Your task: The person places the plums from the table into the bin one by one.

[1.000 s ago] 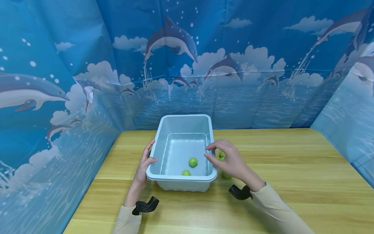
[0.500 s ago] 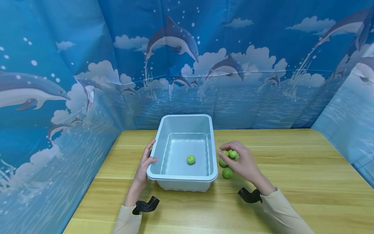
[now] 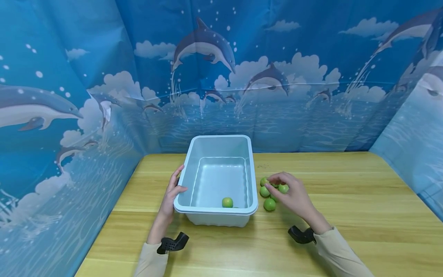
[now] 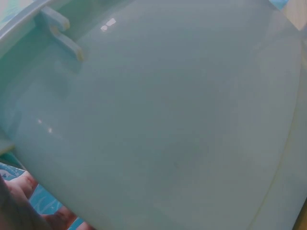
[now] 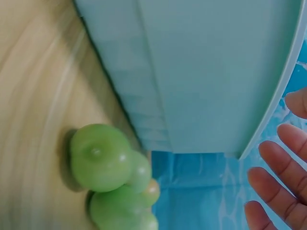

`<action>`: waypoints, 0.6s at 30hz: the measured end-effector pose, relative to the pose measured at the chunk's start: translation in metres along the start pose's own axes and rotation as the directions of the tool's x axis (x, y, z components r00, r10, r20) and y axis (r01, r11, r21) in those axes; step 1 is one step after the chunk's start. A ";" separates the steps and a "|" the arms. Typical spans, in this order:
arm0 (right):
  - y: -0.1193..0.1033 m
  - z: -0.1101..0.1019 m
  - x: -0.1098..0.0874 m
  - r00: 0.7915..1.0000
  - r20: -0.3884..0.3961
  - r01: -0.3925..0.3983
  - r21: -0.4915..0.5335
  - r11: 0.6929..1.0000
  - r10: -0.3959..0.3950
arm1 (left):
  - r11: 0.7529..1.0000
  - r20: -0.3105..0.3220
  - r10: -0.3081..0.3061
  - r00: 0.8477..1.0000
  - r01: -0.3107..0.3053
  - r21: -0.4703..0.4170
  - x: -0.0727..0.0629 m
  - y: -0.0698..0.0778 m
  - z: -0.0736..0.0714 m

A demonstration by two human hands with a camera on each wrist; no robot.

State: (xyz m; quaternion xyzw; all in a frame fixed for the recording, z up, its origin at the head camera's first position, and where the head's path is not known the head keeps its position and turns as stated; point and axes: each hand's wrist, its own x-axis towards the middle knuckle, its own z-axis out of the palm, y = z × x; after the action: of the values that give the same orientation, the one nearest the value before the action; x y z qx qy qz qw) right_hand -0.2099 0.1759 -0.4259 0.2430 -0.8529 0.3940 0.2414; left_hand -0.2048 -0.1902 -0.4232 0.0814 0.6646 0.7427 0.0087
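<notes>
A pale blue plastic bin (image 3: 215,210) stands tilted on the table, its far end higher. My left hand (image 3: 169,198) grips its left rim, thumb inside and fingers outside. In the left wrist view, the bin's outer wall (image 4: 168,120) fills most of the picture. A small round green fruit (image 3: 227,202) lies inside by the near wall, with a sliver of another beside it. Right of the bin, several more green fruits (image 3: 269,204) sit grouped on the table. Over them my right hand (image 3: 295,194) hovers, thumb and fingers apart and holding nothing; it hides part of the group.
The wooden table (image 3: 346,211) spreads far to the right. A blue dolphin-print curtain (image 3: 294,115) hangs behind it and on both sides. Black wrist mounts (image 3: 302,234) sit on both wrists.
My right hand has moved right from the bin's right rim to above the fruits on the table. Fruit inside the bin has rolled about. The left hand has stayed put.
</notes>
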 end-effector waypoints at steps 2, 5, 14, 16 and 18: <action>0.003 0.001 -0.002 1.000 0.011 0.002 -0.001 1.000 -0.002 | 1.000 0.000 0.002 1.000 -0.002 0.001 0.000 0.000 0.000; 0.007 0.001 -0.005 1.000 0.030 0.005 -0.008 1.000 -0.005 | 1.000 -0.002 0.000 1.000 0.000 0.002 0.000 0.000 0.000; 0.019 0.007 -0.013 0.997 0.067 -0.030 -0.033 0.999 0.032 | 1.000 -0.002 0.007 1.000 -0.007 -0.003 0.000 0.000 0.000; 0.021 0.008 -0.016 0.996 0.082 -0.035 -0.036 0.999 0.038 | 1.000 0.002 0.009 1.000 -0.009 -0.009 0.000 0.000 0.001; 0.024 0.010 -0.019 0.994 0.100 -0.049 -0.037 0.998 0.053 | 1.000 0.004 0.009 1.000 -0.009 -0.012 0.000 0.000 0.000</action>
State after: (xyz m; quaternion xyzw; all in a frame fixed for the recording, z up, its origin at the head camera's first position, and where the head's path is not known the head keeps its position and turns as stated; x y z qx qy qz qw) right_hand -0.2118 0.1855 -0.4567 0.2364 -0.8766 0.3726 0.1921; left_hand -0.2047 -0.1899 -0.4231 0.0857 0.6598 0.7465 0.0071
